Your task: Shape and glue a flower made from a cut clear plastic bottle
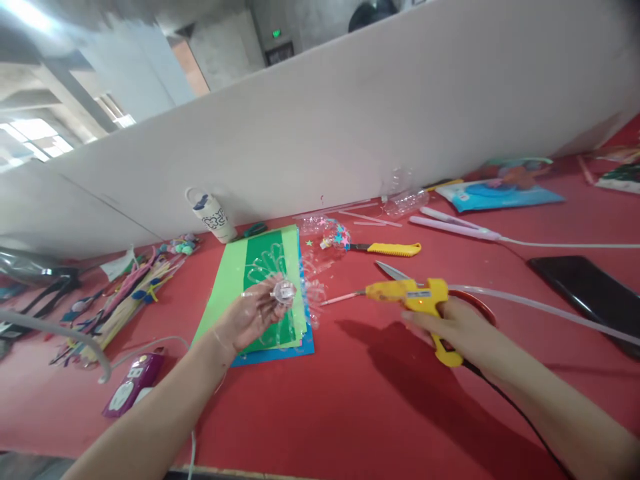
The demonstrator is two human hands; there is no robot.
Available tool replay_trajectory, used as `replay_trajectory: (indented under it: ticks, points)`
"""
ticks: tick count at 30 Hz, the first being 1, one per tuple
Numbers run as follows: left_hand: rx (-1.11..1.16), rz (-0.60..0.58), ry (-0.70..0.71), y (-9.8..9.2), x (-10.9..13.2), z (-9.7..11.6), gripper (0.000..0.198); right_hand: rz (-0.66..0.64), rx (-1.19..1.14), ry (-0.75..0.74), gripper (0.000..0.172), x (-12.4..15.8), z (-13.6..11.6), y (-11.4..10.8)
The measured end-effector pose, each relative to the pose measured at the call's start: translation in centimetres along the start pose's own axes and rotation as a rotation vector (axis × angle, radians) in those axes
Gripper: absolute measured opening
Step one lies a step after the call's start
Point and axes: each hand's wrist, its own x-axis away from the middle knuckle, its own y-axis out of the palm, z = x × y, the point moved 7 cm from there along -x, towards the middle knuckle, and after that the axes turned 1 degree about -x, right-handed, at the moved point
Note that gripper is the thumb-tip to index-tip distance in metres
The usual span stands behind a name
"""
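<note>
My left hand (257,310) is closed around the middle of a transparent plastic piece (286,291) with petal-like strips fanning out, apparently cut from a bottle. It is held above green paper sheets (215,307). My right hand (450,330) grips a yellow glue gun (407,292) by its handle. The nozzle points left toward the plastic piece, with a gap between them. A long translucent glue stick (540,305) sticks out of the gun's back. Under the gun lie scissors (393,270), partly hidden. Just beyond is a yellow utility knife (395,249) beside a star-covered plastic bottle piece (336,235).
A white tumbler (213,217) stands by the partition (350,127). At right are a hair straightener (455,227), a blue packet (500,197) and a black phone (585,290). Craft sticks and pipe cleaners (125,297) and a purple packet (135,383) lie left, near a white cable (193,447).
</note>
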Motion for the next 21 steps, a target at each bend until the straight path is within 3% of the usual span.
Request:
replay_trajectory:
  ticks: [5,8,11,16,18,21]
  points:
    - [-0.064,-0.005,0.049,1.0,1.0,0.6,0.004,-0.232,0.272,0.06,0.026,-1.2,0.1,3.8]
    - [-0.123,-0.037,0.049,2.0,1.2,0.4,0.0,-0.256,0.546,-0.011,0.033,-1.8,-0.4,5.2]
    - [-0.176,-0.056,0.032,2.8,1.3,-0.1,0.003,-0.164,0.875,-0.079,0.042,-2.4,-0.8,5.7]
    - [-0.1,-0.079,-0.075,3.5,1.4,-1.3,0.014,-0.028,1.018,-0.13,0.041,-2.4,-2.0,4.6]
    - [-0.039,-0.079,-0.121,3.5,1.4,-1.8,0.016,0.088,0.975,-0.225,0.034,-1.6,-3.8,3.2]
    - [0.106,0.018,-0.154,3.0,1.6,-2.7,0.021,0.288,0.696,-0.553,0.022,1.6,-7.6,1.3]
